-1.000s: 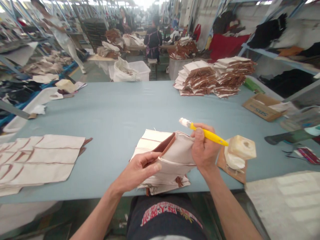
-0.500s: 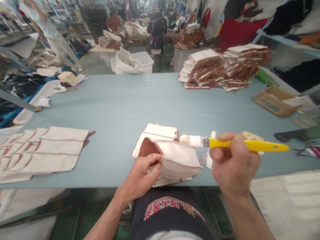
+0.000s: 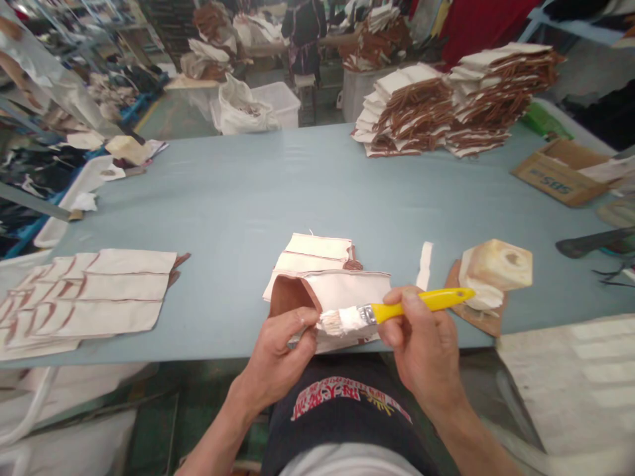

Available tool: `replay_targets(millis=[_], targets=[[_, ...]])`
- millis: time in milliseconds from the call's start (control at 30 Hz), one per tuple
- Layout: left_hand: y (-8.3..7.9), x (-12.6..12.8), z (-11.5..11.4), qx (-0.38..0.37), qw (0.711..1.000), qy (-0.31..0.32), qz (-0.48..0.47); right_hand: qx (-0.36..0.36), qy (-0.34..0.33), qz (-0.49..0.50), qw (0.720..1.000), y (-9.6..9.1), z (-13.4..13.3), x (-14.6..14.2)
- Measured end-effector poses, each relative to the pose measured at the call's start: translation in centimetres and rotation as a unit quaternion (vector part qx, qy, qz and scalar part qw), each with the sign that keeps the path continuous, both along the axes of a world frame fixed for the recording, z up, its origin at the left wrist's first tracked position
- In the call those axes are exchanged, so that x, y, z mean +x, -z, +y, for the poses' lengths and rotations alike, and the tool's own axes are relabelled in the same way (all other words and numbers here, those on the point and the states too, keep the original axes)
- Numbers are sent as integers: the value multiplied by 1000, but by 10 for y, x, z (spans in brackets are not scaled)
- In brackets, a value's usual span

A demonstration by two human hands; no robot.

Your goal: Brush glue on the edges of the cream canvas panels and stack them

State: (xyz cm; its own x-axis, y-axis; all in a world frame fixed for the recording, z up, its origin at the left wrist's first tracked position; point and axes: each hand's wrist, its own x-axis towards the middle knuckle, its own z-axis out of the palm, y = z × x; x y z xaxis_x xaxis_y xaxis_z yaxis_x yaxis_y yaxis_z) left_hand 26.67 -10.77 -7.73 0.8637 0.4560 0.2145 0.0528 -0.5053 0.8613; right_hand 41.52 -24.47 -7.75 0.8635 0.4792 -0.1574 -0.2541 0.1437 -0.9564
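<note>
My left hand (image 3: 285,350) pinches the edge of a cream fabric piece with a brown lining (image 3: 352,285), its near-left end gaping open. A yellow-handled paintbrush (image 3: 426,304) is gripped in my right hand (image 3: 421,337). White paste-like stuff coats the bristles, whose tip is at the fabric edge beside my left fingertips. Beneath and behind the held piece lie more cream pieces with brown trim (image 3: 315,244). On the right, a pale hexagonal container (image 3: 499,264) rests on a brown scrap, with something white at its near side.
Overlapping cream pieces (image 3: 124,291) lie at left on the blue-grey table (image 3: 238,192). Tall stacks of cream and brown pieces (image 3: 411,112) stand at the back right, near a cardboard box (image 3: 560,173). A white strip (image 3: 424,264) lies right of centre. Other people are beyond the table.
My right hand has brought the brush left and down, from above the fabric's right side to the edge by my left fingers. The pale container, formerly mostly behind that hand, now shows.
</note>
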Motion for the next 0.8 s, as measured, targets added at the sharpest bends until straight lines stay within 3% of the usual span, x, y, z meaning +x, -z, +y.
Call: replay_targets(millis=[100, 233, 333, 467, 600, 733, 800], targets=[[-2, 2, 0, -14, 1000, 10, 18, 13, 22, -6, 1000, -2, 1, 3], [-4, 5, -1, -34, 999, -11, 12, -3, -5, -16, 1000, -6, 3, 4], [-5, 6, -1, -44, 999, -23, 16, 13, 34, -32, 999, -7, 6, 7], [-4, 6, 1, -59, 998, -34, 12, 10, -6, -22, 1000, -10, 13, 14], [-5, 4, 3, -71, 996, -52, 18, 18, 28, -25, 999, -12, 17, 21], [-8, 6, 4, -76, 995, -59, 21, -15, -45, -3, 999, -9, 19, 29], [-10, 7, 4, -70, 995, -64, 16, -20, -45, 6, 999, -11, 21, 36]])
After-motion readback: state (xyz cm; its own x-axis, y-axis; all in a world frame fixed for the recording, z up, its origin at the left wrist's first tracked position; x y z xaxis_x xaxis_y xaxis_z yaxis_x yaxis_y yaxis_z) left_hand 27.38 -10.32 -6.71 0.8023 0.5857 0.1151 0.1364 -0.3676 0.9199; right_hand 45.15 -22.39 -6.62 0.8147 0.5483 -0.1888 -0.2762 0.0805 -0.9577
